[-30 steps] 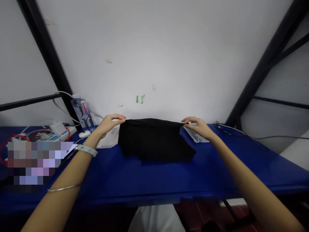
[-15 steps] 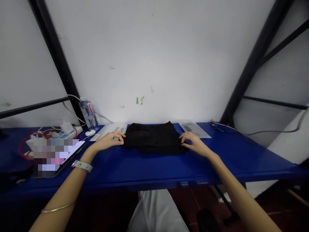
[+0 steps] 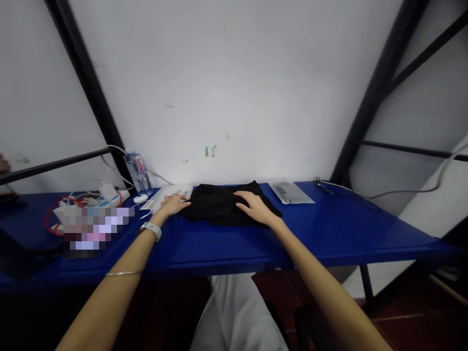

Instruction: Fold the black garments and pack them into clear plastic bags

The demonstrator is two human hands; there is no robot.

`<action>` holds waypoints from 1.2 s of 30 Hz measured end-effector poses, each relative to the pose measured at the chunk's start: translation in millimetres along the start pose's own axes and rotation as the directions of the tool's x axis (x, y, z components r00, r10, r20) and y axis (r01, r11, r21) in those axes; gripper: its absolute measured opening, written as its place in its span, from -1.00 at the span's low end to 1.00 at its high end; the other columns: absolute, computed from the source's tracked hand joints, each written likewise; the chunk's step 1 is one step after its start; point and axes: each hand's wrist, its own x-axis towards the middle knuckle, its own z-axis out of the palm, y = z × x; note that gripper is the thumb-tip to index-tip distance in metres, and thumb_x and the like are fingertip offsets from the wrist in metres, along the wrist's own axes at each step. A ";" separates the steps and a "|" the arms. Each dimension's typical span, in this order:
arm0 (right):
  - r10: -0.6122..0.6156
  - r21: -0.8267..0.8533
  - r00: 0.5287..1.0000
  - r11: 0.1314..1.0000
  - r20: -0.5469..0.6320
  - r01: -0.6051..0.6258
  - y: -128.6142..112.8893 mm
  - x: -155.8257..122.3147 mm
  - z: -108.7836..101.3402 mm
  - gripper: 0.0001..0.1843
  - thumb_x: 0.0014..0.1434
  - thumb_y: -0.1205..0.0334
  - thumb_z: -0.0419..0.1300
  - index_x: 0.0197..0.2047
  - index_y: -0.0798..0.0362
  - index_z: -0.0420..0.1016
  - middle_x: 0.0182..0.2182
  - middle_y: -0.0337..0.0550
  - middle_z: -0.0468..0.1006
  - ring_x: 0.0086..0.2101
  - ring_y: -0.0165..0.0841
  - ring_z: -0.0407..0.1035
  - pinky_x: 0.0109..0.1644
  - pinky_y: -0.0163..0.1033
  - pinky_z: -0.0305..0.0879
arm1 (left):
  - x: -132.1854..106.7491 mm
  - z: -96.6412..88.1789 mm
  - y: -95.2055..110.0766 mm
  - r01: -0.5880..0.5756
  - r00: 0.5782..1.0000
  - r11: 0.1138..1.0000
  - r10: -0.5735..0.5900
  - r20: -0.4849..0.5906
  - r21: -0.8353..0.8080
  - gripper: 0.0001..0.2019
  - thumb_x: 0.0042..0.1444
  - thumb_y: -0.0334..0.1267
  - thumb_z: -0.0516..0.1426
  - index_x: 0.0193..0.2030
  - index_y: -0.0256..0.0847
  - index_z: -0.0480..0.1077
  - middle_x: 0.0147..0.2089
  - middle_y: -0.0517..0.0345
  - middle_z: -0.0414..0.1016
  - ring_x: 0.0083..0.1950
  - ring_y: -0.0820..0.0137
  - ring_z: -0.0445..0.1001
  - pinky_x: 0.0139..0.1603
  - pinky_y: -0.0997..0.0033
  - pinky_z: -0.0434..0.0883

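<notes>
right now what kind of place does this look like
Probably a plain workroom: a blue table on a black metal frame, a power strip with cables, a bare white wall.

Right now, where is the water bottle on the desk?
In the head view, the plastic water bottle stands at the back left of the blue table, by the wall, just behind a small white oval object.

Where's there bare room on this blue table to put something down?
The blue tabletop is free right of the clear plastic sleeve, and along the front edge below the folded black cloth. It's crowded left, around the white power strip, clear water bottle and white papers.
</notes>
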 end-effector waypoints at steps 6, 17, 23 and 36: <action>0.100 -0.162 0.974 0.984 0.205 -0.067 -8.4 27.4 55.0 -0.47 0.35 0.00 -0.09 0.31 0.00 0.15 0.32 0.06 0.11 0.31 -0.10 -0.06 0.29 0.18 -0.06 | -0.5 -13.1 7.0 -0.008 0.998 0.996 0.003 -0.055 -0.086 -0.80 0.03 -0.12 0.10 -0.27 -0.17 0.42 -0.05 -0.04 0.51 0.07 -0.03 0.36 -0.01 0.03 0.30; 0.250 -0.048 0.967 0.966 -0.051 -0.252 -4.9 29.8 55.9 -0.40 0.34 0.00 -0.18 0.29 0.20 0.19 0.24 0.16 0.24 0.25 -0.16 0.08 0.31 -0.02 -0.03 | 21.3 -36.3 92.5 -0.101 0.931 0.965 0.005 -0.365 -0.243 -0.84 0.05 -0.33 0.08 -0.19 -0.18 0.33 -0.26 0.05 0.48 -0.18 0.24 0.43 -0.17 0.35 0.30; 0.398 0.302 0.889 0.897 -0.228 -0.324 4.5 32.7 45.6 -0.39 0.32 -0.07 -0.19 0.21 0.19 0.26 0.15 0.14 0.36 0.18 -0.17 0.21 0.26 -0.04 0.06 | 9.7 -23.4 149.0 -0.256 0.961 0.839 0.272 -0.038 -0.481 -0.68 0.14 -0.16 0.11 0.01 -0.23 0.28 -0.23 0.04 0.53 -0.29 0.36 0.48 -0.23 0.42 0.33; 0.556 0.473 0.730 0.806 -0.396 -0.357 25.8 35.3 31.7 -0.43 0.27 -0.08 -0.14 0.15 0.15 0.27 0.13 0.17 0.34 0.14 -0.18 0.21 0.23 -0.05 0.06 | 4.3 21.5 116.5 -0.045 0.990 0.990 0.062 0.130 -0.132 -0.51 0.06 0.20 0.07 -0.46 -0.25 0.42 -0.35 -0.15 0.55 -0.21 0.07 0.53 -0.32 0.33 0.31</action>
